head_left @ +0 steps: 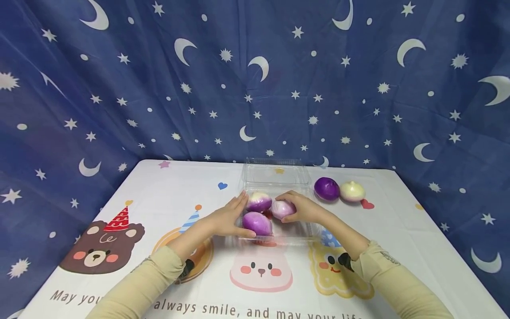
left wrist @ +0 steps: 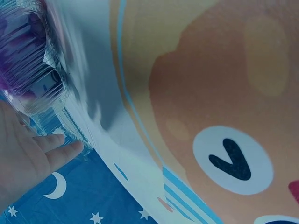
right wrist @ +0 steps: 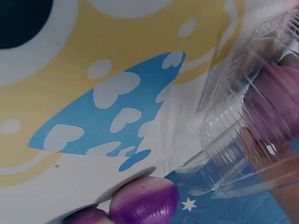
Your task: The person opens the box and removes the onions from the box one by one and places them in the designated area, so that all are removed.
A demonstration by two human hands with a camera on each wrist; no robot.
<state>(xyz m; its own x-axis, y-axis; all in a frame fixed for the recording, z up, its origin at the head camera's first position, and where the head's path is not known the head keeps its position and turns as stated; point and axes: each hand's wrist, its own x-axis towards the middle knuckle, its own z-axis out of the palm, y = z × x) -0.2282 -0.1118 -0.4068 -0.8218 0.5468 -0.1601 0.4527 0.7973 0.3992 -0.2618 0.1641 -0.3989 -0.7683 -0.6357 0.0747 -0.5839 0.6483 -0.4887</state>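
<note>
A clear plastic clamshell box [head_left: 294, 229] lies open on the table, its lid [head_left: 259, 174] folded away toward the curtain. Two purple-and-white onions [head_left: 258, 224] sit in its left half, one behind the other. My right hand [head_left: 306, 208] holds a paler pink onion [head_left: 283, 209] inside the box, thumb in front and fingers behind. Through the box's ribbed wall, that onion [right wrist: 273, 105] also shows in the right wrist view. Along the box's left side my left hand [head_left: 229, 218] rests with fingers extended, its thumb at the front onion and near rim.
Right of the box, a dark purple onion [head_left: 326, 189] and a cream-topped onion [head_left: 352, 192] sit side by side on the printed white tablecloth [head_left: 191, 186]. A blue curtain [head_left: 275, 102] with moons and stars hangs behind the table.
</note>
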